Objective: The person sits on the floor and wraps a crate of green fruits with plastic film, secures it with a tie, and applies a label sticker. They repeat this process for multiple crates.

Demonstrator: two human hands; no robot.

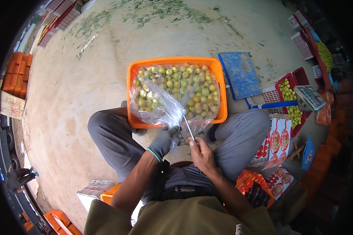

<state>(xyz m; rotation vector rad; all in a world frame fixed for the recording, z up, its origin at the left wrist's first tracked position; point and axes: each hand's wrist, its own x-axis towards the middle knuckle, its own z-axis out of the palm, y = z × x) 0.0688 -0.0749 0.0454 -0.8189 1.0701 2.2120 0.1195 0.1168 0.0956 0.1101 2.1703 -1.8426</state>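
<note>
An orange plastic crate point(176, 60) stands on the floor between my knees, filled with small green-yellow fruit point(200, 97). A clear plastic bag point(161, 102) covers the fruit, its mouth gathered into a twisted neck. My left hand point(163, 141), in a grey glove, grips that neck just past the crate's near rim. In my bare right hand point(201, 154) is a thin metal rod tool point(188, 124). The rod's far end touches the bag's neck; whether it hooks something there is too small to tell.
To the right stand a blue platform scale point(240, 75) with its display point(309, 98) and a dark-red crate of fruit point(298, 129). Printed sheets point(278, 144) lie by my right knee. Leaves point(164, 11) litter the far floor. Orange crates point(17, 75) are stacked at left; another person point(20, 176) is beyond.
</note>
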